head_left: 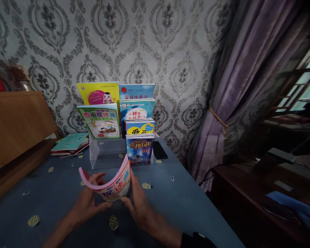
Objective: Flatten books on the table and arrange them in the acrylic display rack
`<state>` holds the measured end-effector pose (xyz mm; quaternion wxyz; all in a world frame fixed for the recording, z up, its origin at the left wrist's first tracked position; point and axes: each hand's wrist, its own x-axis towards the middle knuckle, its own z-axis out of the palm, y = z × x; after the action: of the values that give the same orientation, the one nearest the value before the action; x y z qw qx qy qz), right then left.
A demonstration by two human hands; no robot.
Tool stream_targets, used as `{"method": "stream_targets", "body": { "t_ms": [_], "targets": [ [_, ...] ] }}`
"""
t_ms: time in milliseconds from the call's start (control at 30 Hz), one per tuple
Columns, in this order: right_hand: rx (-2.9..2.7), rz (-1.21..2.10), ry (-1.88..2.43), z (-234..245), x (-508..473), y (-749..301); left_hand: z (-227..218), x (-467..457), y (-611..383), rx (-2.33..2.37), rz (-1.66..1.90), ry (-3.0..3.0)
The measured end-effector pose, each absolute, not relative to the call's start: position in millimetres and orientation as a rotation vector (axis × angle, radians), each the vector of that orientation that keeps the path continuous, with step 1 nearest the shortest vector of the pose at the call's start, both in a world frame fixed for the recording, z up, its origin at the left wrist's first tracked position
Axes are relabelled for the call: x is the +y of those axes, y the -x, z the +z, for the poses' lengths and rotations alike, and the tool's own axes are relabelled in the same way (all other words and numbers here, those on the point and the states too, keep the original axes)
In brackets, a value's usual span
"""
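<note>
Between my two hands a pink-edged picture book (116, 187) is held above the table, its cover bowed into a curve. My left hand (89, 198) grips its left side, thumb on the cover and fingers behind. On the right side, my right hand (138, 203) closes on the book, thumb along its lower edge. Just beyond stands a clear tiered book rack (105, 155). It carries a green book (100, 122), a yellow book (98, 93), several blue books such as the teal one (136, 110), and a dark blue book (139, 150) in front.
A pile of thin books (71, 143) lies left of the rack. A black phone (160, 150) rests to its right. The patterned blue tablecloth (170, 203) covers the table. A wooden panel (18, 127) stands at the left, and a purple curtain (222, 103) hangs on the right.
</note>
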<state>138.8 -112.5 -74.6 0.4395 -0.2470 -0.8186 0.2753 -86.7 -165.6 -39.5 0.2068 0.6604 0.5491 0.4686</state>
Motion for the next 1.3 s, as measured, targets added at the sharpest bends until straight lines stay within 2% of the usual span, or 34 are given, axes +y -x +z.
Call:
{"method": "stream_targets", "body": {
  "t_ms": [100, 233, 533, 833, 1300],
  "targets": [
    [-2.012, 0.680, 0.652, -76.5, -110.0, -137.3, -44.7, -165.7, 92.5, 1.531, 1.391, -1.735],
    [-2.026, 0.709, 0.717, -84.8, -105.5, -138.6, -53.2, -166.5, 96.3, 1.511, 1.286, -1.656],
    [-2.079, 0.627, 0.762, -71.3, -93.3, -129.1, -40.7, -159.1, 111.0, 1.518, 1.227, -1.694],
    [-2.123, 0.852, 0.696, -42.4, -91.0, -117.8, -58.9, -159.8, 125.6, 1.557, 1.258, -1.555],
    [-2.283, 0.630, 0.891, -16.5, -33.8, -86.0, -30.8, -103.7, 156.4, 1.709, 1.235, -1.594]
  ]
}}
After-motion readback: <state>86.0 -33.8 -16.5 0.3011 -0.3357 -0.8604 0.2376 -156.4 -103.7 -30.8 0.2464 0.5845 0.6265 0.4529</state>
